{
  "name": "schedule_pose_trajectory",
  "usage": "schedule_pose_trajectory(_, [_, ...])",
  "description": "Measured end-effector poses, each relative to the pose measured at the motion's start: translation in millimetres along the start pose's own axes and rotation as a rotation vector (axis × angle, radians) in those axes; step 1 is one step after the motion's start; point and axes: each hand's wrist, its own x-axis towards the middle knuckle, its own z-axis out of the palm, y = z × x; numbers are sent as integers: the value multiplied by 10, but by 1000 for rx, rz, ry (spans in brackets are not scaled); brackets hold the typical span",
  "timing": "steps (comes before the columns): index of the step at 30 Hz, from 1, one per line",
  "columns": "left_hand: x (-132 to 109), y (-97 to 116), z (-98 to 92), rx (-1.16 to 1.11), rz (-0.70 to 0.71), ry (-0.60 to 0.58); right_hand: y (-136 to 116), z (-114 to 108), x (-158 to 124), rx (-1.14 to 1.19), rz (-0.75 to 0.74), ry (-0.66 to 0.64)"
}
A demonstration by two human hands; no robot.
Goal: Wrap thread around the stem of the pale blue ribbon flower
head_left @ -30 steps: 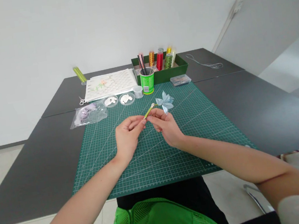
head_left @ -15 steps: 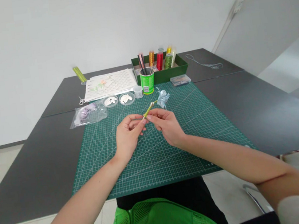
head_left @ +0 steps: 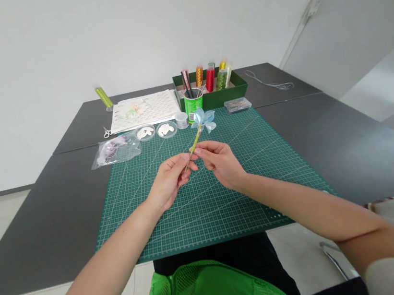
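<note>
A pale blue artificial flower (head_left: 203, 119) on a thin stem stands tilted away from me above the cutting mat (head_left: 206, 214). Yellow-green thread covers the upper stem, while its lower end looks bare. My left hand (head_left: 172, 176) pinches that lower end between thumb and fingers. Just above and to the right, my right hand (head_left: 221, 162) pinches the stem at the bottom of the green part. The two hands' fingertips nearly meet, so part of the stem is hidden there.
Behind the flower are a green can (head_left: 189, 104) with tools and a green box (head_left: 224, 96) of thread spools. Two dishes (head_left: 145, 133) of white pieces, a plastic bag (head_left: 117, 149), printed sheets (head_left: 155, 108), a clear case (head_left: 238, 105) and a green spool (head_left: 104, 98) lie about.
The flower head has swung up and left, so its petals now face away more openly and the stem is steeper. My left hand has dropped slightly along the lower stem.
</note>
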Motion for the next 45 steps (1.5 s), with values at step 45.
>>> schedule_pose_trajectory(45, [-55,20,-63,628,477,392,-51,-295,84,-1126,-813,-138])
